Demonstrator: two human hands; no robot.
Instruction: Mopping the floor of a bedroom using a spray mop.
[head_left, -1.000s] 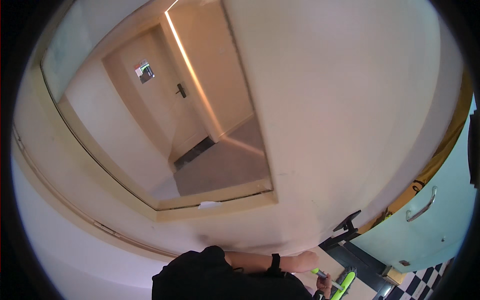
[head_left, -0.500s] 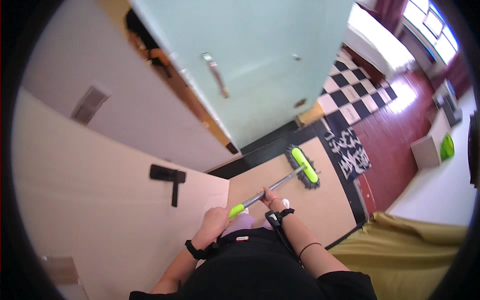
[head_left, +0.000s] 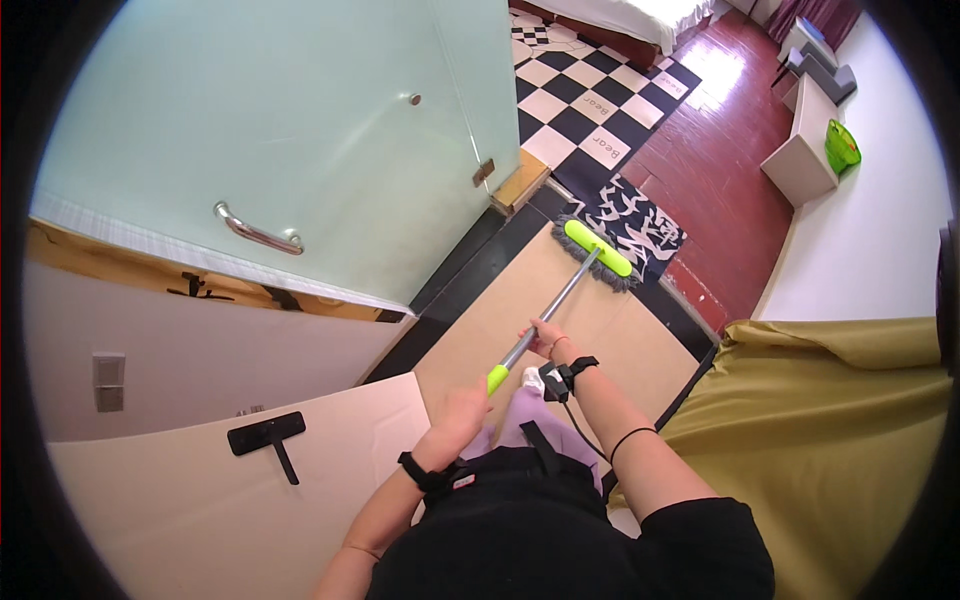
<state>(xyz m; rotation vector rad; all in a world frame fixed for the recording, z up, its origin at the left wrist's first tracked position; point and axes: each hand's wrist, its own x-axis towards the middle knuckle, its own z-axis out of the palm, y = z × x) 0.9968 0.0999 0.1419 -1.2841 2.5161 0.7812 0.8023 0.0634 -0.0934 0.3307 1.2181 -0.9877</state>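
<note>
Both hands grip a mop with a grey metal pole [head_left: 568, 293] and a bright green grip. My left hand [head_left: 464, 415] is closed round the green end, close to my waist. Farther up the pole, my right hand [head_left: 544, 338] wraps its fingers round the metal. The mop head [head_left: 597, 250], a green plate fringed with grey strands, lies at the far end of the beige tiled floor [head_left: 500, 318]. Its far edge meets the black border and the dark mat [head_left: 640, 225] with white lettering.
A frosted glass door [head_left: 300, 130] with a metal handle stands at the left. Nearer is a pale door with a black handle [head_left: 267, 434]. An olive curtain [head_left: 800, 410] hangs at the right. Beyond lie a checkered mat [head_left: 600, 105], reddish floorboards [head_left: 700, 180] and a bed [head_left: 640, 20].
My view has turned to the right. The mop head has moved forward to the dark border and mat, with both hands still on the pole.
</note>
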